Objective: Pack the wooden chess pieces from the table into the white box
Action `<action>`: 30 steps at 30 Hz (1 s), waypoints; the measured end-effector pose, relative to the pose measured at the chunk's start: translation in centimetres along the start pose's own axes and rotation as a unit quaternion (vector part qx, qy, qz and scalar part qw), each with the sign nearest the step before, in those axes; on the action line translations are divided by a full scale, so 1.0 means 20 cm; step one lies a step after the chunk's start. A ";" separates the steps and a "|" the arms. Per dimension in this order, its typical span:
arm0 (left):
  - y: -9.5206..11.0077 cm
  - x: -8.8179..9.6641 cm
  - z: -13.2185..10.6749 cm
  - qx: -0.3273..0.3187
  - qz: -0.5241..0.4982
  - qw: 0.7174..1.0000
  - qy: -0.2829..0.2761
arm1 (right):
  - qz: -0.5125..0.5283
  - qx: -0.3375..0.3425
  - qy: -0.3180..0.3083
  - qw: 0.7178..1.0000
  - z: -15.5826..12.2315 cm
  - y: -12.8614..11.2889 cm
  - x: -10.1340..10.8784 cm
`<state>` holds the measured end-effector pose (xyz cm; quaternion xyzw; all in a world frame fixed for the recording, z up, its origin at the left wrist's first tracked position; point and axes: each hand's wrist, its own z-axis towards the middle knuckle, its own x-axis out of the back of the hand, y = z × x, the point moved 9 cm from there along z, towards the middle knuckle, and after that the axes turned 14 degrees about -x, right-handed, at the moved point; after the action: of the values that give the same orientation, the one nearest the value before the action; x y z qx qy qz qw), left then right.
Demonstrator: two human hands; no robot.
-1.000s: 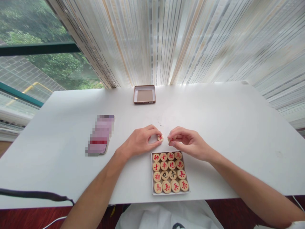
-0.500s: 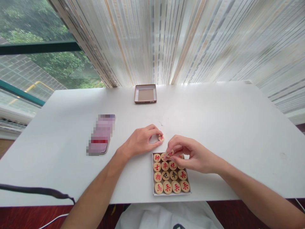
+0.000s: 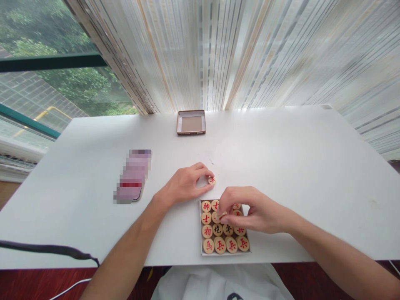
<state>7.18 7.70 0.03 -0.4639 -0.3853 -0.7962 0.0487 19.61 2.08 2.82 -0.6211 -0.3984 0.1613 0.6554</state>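
My left hand point(image 3: 193, 180) rests on the table behind the box, thumb and fingers closed on a round xiangqi piece point(image 3: 211, 181) with a red character. My right hand point(image 3: 242, 208) is over the box, pinching another xiangqi piece point(image 3: 222, 215) whose face is mostly covered by the fingers. Below it lies the shallow square box point(image 3: 225, 254), filled with rows of round wooden pieces. Most carry red characters; a black-lettered piece point(image 3: 217, 229) and another black one point(image 3: 228, 229) sit in the third row. Some pieces at the upper right are hidden by my right hand.
A shallow box lid point(image 3: 191, 123) lies at the table's back edge, by the curtain point(image 3: 212, 54). A phone point(image 3: 133, 176), partly blurred, lies to the left. A dark strap point(image 3: 50, 248) crosses the lower left. The white table's point(image 3: 296, 158) front edge runs just below the box.
My right hand has moved slightly down toward me with its piece, from the box's top row to its second row. My left hand has stayed still with its piece.
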 end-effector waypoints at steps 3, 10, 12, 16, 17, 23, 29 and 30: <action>0.00 0.00 0.00 0.001 0.000 1.000 0.000 | -0.005 -0.011 -0.004 1.000 0.00 0.00 -0.01; 0.00 0.00 0.00 0.000 0.002 1.000 -0.002 | 0.001 -0.057 -0.016 0.998 0.00 0.01 -0.03; -0.01 0.00 0.00 0.001 0.001 1.000 -0.004 | -0.022 -0.060 -0.019 0.998 -0.01 0.00 -0.04; -0.01 -0.01 0.00 0.006 -0.002 1.000 -0.009 | -0.090 -0.055 -0.032 0.994 -0.03 -0.01 -0.07; -0.01 -0.01 0.00 0.007 -0.002 1.000 -0.009 | -0.101 -0.059 -0.040 0.992 -0.03 -0.01 -0.08; -0.01 -0.01 0.00 0.008 -0.002 1.000 -0.009 | -0.168 -0.072 -0.074 0.980 -0.04 0.01 -0.14; -0.01 -0.01 0.00 0.009 0.001 1.000 -0.011 | -0.250 -0.055 -0.048 0.965 -0.05 0.02 -0.19; -0.01 -0.01 0.00 0.009 0.001 1.000 -0.011 | -0.255 -0.051 -0.049 0.964 -0.05 0.02 -0.20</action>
<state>7.23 7.82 -0.15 -0.4730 -0.3922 -0.7874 0.0492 17.93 -1.50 1.26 -0.5227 -0.5828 -0.0020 0.6222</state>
